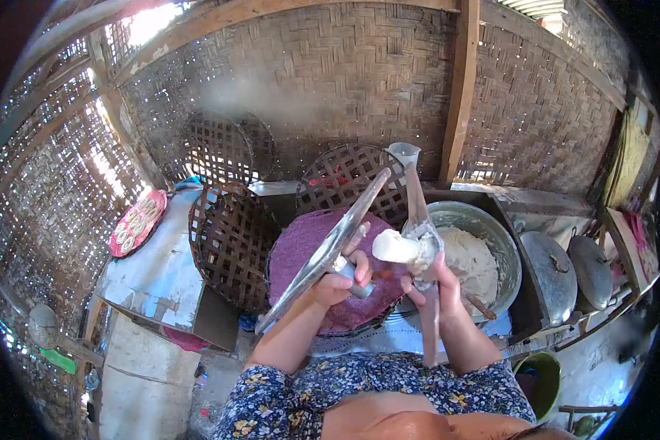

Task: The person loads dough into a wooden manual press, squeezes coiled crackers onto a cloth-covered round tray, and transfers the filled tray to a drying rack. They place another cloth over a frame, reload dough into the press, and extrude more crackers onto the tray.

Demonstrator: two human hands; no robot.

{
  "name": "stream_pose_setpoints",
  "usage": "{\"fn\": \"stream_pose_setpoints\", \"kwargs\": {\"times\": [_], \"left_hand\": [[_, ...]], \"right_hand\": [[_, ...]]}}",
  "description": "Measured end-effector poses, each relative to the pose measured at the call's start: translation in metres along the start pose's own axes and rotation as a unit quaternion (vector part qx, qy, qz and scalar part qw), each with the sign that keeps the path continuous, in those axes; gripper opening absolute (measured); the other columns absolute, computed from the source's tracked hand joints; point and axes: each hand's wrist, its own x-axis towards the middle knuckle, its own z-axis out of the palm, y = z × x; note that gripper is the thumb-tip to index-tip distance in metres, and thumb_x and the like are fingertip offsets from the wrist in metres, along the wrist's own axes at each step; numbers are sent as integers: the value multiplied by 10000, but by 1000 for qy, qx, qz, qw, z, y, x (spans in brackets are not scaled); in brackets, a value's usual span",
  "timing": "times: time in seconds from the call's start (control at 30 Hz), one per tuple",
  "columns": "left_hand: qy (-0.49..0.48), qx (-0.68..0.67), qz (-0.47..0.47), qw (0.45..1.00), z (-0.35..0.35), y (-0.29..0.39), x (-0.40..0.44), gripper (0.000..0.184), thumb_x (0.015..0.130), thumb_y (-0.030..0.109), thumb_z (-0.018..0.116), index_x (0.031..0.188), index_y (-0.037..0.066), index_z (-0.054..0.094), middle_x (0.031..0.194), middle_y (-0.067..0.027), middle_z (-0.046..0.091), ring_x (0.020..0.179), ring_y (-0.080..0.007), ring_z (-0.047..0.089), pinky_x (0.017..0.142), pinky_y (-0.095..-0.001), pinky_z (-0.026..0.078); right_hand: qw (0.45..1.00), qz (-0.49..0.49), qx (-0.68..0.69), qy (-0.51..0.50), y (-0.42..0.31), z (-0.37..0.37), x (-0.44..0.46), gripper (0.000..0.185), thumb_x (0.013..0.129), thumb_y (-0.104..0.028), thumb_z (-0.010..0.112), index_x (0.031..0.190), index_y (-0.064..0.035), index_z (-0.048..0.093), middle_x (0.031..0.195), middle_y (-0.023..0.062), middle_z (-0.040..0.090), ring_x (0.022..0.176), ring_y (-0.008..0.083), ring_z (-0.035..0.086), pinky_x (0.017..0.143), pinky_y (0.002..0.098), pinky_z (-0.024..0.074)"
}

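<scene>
My left hand is closed around a long, pale wooden bar with a short metal cylinder on it. The bar slants up to the right. My right hand grips a second wooden bar, held nearly upright. From its middle a thick white peg sticks out toward the left, smeared with dough. The two bars are apart. Below them lies a round purple cloth-covered tray. Right of my right hand is a big metal basin holding white dough, with a wooden handle at its edge.
Woven baskets stand behind and left of the tray. A pink plate with coiled white pieces sits on the blue-white table. Lidded metal pots are at the right, a green bucket below. A wooden post rises behind.
</scene>
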Motion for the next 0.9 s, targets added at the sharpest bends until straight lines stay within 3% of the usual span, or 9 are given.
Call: {"fn": "stream_pose_setpoints", "kwargs": {"times": [0.03,0.23,0.43,0.53,0.6,0.67,0.77,0.87,0.9], "left_hand": [[-2,1,2,1000,-3,-3,-1,882,640,132,648,1388,108,181,710,-23,473,664,-146,490,909,-411,404],[-11,-3,2,1000,-7,-7,-2,821,652,140,656,1361,65,248,724,-16,480,688,-151,503,910,-458,393],[-3,123,27,992,13,0,5,770,673,127,680,1327,35,285,790,-53,519,710,-150,521,861,-400,458],[5,229,34,973,8,-2,5,692,706,92,669,1301,29,323,815,-66,536,733,-152,534,832,-407,475],[104,271,-1,957,1,3,4,582,724,103,669,1235,29,401,939,-97,577,765,-173,568,788,-411,502],[218,237,-90,942,-4,12,1,529,698,153,701,1159,25,475,986,-112,597,813,-198,607,762,-398,511],[136,544,-7,828,-10,15,-13,445,667,175,735,1037,33,533,985,-116,603,837,-180,606,753,-312,487],[161,698,45,697,-1,19,-18,481,612,191,722,1032,38,544,1023,-145,595,952,-298,571,891,-397,404],[159,711,89,679,-1,20,-18,486,602,192,719,1030,39,547,1014,-136,599,952,-303,567,896,-400,393]], "right_hand": [[1000,13,22,-3,2,-3,2,758,789,-518,539,1344,-116,215,965,101,525,617,177,535,378,220,352],[992,-101,-67,39,4,15,4,862,817,-414,552,1391,-228,-64,1112,154,439,598,179,534,382,223,383],[969,-156,-171,89,-3,33,0,862,812,-398,554,1394,-228,-59,1105,152,446,591,159,530,372,210,387],[952,-203,-183,136,-11,38,1,862,788,-507,542,1390,-156,34,908,118,533,546,138,519,358,205,364],[957,-192,-183,119,-18,21,-3,865,776,-501,550,1384,-121,66,940,135,530,536,133,533,344,198,366],[966,-168,-195,24,-30,17,-4,905,778,-391,586,1398,-151,-27,1041,163,501,628,141,546,377,199,395],[954,-85,-288,0,-39,36,-7,918,761,-331,616,1400,-105,-3,1136,177,469,820,201,573,574,266,499],[897,-133,-421,-23,-33,35,0,943,714,-233,669,1393,-62,37,1227,186,406,1038,269,482,835,347,414],[876,-150,-457,-32,-34,42,1,948,687,-197,694,1387,-45,74,1254,196,383,1101,300,444,906,371,367]]}}
